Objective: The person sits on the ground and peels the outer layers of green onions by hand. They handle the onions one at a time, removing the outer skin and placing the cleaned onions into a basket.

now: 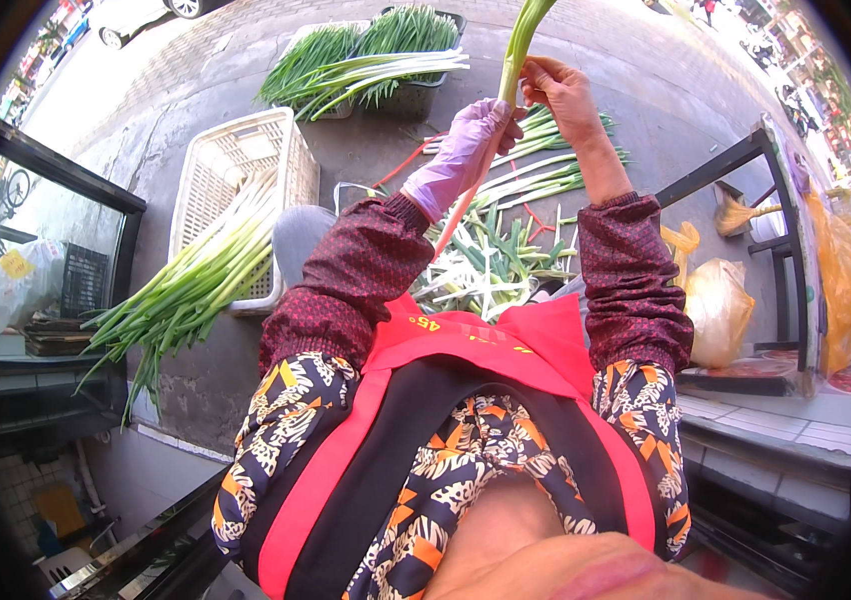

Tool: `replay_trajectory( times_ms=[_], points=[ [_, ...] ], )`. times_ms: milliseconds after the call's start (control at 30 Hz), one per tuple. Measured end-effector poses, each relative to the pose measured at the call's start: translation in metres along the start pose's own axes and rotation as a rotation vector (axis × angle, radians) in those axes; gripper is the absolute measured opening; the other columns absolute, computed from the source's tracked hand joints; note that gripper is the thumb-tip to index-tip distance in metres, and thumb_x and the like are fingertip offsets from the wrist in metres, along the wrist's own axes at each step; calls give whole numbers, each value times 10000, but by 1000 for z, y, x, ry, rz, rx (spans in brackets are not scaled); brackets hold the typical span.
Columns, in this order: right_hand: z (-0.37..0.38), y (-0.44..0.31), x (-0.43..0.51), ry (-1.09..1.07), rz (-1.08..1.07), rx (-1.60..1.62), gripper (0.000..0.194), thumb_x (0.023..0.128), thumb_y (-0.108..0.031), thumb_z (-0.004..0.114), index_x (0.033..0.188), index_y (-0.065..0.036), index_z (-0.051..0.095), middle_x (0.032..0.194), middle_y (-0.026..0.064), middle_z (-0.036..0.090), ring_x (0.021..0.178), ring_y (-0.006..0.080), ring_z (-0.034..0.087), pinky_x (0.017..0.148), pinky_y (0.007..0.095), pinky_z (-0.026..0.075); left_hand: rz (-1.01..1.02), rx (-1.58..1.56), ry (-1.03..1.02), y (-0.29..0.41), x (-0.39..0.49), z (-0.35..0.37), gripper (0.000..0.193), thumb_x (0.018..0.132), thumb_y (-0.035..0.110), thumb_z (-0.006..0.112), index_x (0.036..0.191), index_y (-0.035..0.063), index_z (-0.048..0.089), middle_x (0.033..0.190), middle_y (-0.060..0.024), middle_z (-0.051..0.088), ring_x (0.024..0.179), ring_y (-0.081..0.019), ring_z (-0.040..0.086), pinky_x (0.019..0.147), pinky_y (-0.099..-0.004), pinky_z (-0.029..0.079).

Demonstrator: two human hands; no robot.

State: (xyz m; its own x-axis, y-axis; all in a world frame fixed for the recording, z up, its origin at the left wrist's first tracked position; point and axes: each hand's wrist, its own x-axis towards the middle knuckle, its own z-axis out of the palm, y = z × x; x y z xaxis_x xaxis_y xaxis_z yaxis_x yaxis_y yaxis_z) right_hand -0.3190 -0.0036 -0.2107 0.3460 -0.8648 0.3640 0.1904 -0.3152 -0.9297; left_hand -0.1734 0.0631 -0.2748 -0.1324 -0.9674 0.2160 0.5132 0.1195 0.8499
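My left hand (463,146), in a thin lilac glove, grips a long green onion stalk (519,52). The stalk's green upper part runs out of view at the top, and its pale lower end slants down past my wrist. Bare, with curled fingers, my right hand (564,97) meets the edge of the stalk just above the glove; whether it pinches a leaf is unclear. Below my hands lies a heap of stripped onion leaves and trimmings (489,262) on the ground. Beyond it are whole green onions (538,176) with a red strap (414,161) near them.
At my left a white plastic crate (234,135) holds green onions (223,247), leaves hanging over its rim. Farther off, crates (414,97) hold more greens (407,34). A glass-sided counter (43,247) stands left; a metal frame (778,172), plastic bags (718,307) and a broom (740,217) are right.
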Motion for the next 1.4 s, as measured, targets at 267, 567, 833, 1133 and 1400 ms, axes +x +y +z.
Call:
replay_trajectory(
  times_ms=[267, 567, 833, 1133, 1400],
  points=[
    [0, 8, -3, -88, 92, 127, 232, 890, -167, 664, 1032, 15, 648, 856, 66, 667, 619, 60, 542, 521, 199, 467, -96, -181, -186, 9, -8, -3, 478, 935, 462, 518, 1048, 3, 596, 688, -25, 540, 603, -117, 486, 569, -232, 402],
    [2, 12, -5, -60, 86, 111, 257, 873, -153, 677, 1025, 50, 636, 813, 87, 670, 694, 126, 657, 605, 242, 582, -50, -87, -9, 0, -2, -11, 460, 949, 457, 497, 1021, 10, 575, 702, -42, 564, 575, -118, 494, 530, -240, 409],
    [5, 9, -3, 24, 90, 47, 302, 853, -219, 708, 1001, 37, 644, 820, 75, 673, 635, 106, 626, 510, 226, 552, -66, -50, 2, -8, -4, -12, 451, 950, 442, 508, 1019, 3, 586, 700, -29, 570, 560, -102, 493, 517, -218, 402],
    [8, 20, -10, 34, 107, -9, 223, 933, -163, 589, 968, 52, 634, 747, 95, 666, 596, 144, 651, 542, 263, 562, 28, 106, 56, -14, 3, -11, 299, 954, 374, 540, 910, 78, 530, 696, -46, 590, 493, -86, 463, 445, -218, 370],
    [15, 31, -12, 85, 125, 24, 245, 968, -198, 535, 965, 12, 660, 771, 49, 664, 596, 88, 600, 558, 225, 528, 24, 203, 107, -15, 10, -11, 328, 976, 393, 490, 957, 68, 537, 622, -22, 544, 429, -76, 418, 384, -224, 316]
  ],
)
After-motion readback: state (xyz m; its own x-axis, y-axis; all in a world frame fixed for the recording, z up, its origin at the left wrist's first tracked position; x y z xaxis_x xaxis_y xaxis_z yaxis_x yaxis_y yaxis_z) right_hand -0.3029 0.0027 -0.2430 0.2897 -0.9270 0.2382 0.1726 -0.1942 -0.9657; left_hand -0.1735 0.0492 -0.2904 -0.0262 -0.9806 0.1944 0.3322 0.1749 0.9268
